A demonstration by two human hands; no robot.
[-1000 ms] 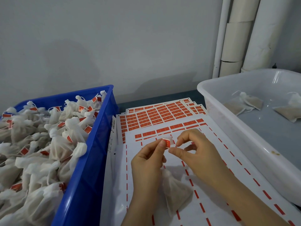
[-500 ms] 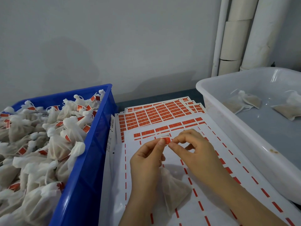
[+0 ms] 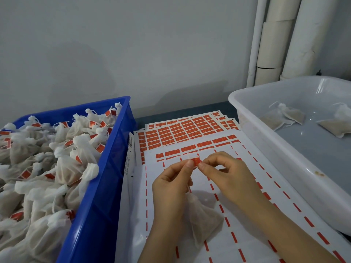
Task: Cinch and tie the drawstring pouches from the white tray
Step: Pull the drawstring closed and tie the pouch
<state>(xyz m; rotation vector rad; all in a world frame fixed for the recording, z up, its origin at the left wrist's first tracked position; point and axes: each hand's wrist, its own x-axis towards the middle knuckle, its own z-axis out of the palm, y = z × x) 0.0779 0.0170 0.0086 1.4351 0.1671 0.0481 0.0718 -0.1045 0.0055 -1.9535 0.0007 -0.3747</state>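
Note:
A small red label is pinched between my left hand and my right hand, just above the label sheets. Below my left hand hangs a cinched white mesh pouch, resting on the sheets; its string runs up behind my left fingers. The white tray at the right holds a few untied pouches with beige filling. The blue bin at the left is heaped with tied white pouches carrying red labels.
Stacked white sheets of red labels cover the table between bin and tray; the top sheet has mostly bare backing with red strips. White pipes stand against the grey wall behind the tray.
My hands keep pinching the red label in nearly the same spot. The pouch still hangs under my left hand. The view has shifted slightly.

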